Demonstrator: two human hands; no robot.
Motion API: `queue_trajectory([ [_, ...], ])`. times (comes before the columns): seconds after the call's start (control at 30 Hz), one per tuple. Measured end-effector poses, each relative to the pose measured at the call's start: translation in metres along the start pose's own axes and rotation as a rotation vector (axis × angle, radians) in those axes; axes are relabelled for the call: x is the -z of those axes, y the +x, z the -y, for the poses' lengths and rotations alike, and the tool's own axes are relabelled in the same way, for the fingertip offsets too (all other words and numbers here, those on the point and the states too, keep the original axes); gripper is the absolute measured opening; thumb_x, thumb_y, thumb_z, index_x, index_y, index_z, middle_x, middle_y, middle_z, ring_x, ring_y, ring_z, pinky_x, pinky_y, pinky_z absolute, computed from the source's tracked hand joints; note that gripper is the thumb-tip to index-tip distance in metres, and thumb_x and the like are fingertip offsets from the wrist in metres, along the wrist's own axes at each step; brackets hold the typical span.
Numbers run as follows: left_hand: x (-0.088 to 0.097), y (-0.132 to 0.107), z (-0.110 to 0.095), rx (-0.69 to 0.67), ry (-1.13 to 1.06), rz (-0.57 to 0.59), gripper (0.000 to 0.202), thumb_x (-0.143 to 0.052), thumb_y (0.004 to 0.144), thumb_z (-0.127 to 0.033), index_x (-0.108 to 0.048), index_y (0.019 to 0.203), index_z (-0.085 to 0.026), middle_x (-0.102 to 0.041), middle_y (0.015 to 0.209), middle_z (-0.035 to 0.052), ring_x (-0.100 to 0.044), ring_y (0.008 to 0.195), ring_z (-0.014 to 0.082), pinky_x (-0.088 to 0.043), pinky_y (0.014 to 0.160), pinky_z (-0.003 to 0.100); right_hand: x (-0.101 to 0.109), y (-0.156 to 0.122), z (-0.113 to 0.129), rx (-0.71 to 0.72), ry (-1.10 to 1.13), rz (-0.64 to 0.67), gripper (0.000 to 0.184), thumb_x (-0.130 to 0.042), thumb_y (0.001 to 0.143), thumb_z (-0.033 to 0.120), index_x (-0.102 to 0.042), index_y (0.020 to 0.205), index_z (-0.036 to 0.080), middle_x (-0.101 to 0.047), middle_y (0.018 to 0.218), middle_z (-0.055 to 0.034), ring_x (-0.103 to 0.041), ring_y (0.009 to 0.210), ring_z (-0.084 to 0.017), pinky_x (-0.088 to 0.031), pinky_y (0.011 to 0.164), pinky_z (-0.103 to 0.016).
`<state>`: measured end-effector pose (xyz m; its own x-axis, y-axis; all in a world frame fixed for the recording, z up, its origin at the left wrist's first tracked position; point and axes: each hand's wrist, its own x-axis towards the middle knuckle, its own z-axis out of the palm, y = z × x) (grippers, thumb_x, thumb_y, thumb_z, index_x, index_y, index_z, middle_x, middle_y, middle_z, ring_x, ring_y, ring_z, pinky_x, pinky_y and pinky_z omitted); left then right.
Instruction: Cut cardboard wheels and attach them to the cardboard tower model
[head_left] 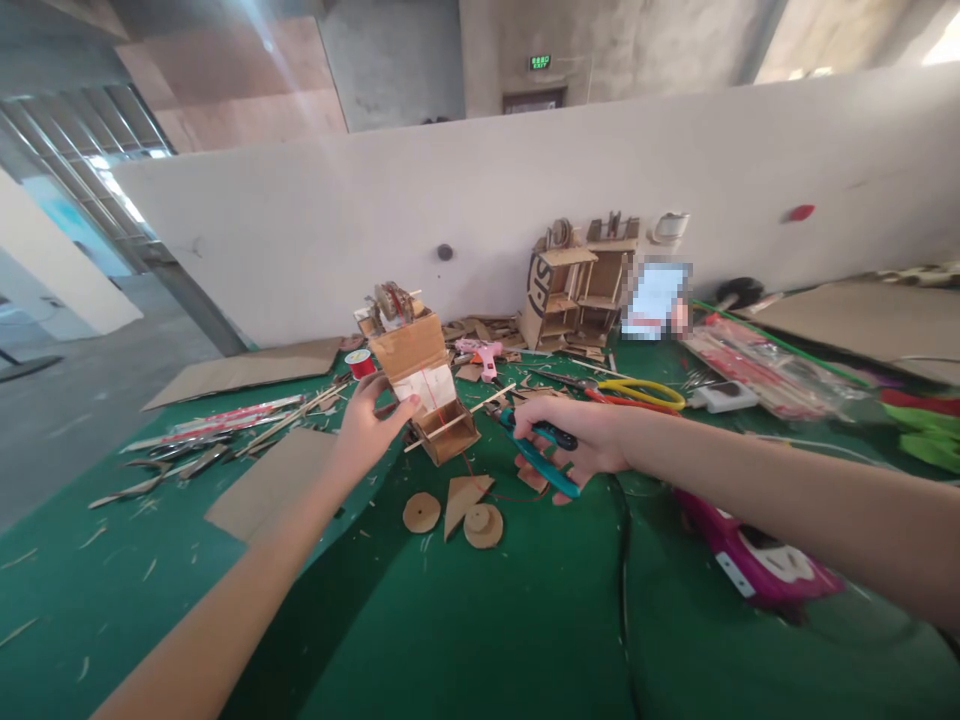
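My left hand (pixel 373 425) grips the side of a small cardboard model (pixel 411 345), thumb on its white inner face. Cardboard wheels sit on the model's top, and an open box forms its lower end. A thin wooden stick (pixel 493 398) pokes out of this box to the right. In my right hand (pixel 581 430) is a pair of pliers (pixel 546 468) with teal and black handles. Their jaws are close to the stick; whether they touch it I cannot tell. A red thread (pixel 495 495) runs from the model over the green table.
Cardboard discs (pixel 421 513) and a triangle lie in front. Behind are a pink glue gun (pixel 480 352), yellow-handled scissors (pixel 641 392) and a taller cardboard structure (pixel 559 295). A red thread spool (pixel 361 364) stands left, a magenta tool (pixel 765 560) right. A black cable (pixel 624 570) crosses the table.
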<state>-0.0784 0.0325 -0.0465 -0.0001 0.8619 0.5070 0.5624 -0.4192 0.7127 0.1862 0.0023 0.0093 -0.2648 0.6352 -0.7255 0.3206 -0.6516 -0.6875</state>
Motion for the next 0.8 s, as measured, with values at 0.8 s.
queue_trajectory([
  [0.8,0.0009,-0.0098,0.0049,-0.032,-0.023,0.009,0.039,-0.058,0.081,-0.045,-0.065,0.106,-0.016,-0.057,0.121,0.0127,-0.054,0.118,0.0277,-0.055,0.087,0.039,-0.0055,0.0079,0.0064,-0.042,-0.025,0.011,0.011,-0.055,0.067,0.020,-0.046,0.063,0.017,-0.061,0.077,-0.0059,-0.061,0.072,-0.020,-0.054,0.062,-0.037],
])
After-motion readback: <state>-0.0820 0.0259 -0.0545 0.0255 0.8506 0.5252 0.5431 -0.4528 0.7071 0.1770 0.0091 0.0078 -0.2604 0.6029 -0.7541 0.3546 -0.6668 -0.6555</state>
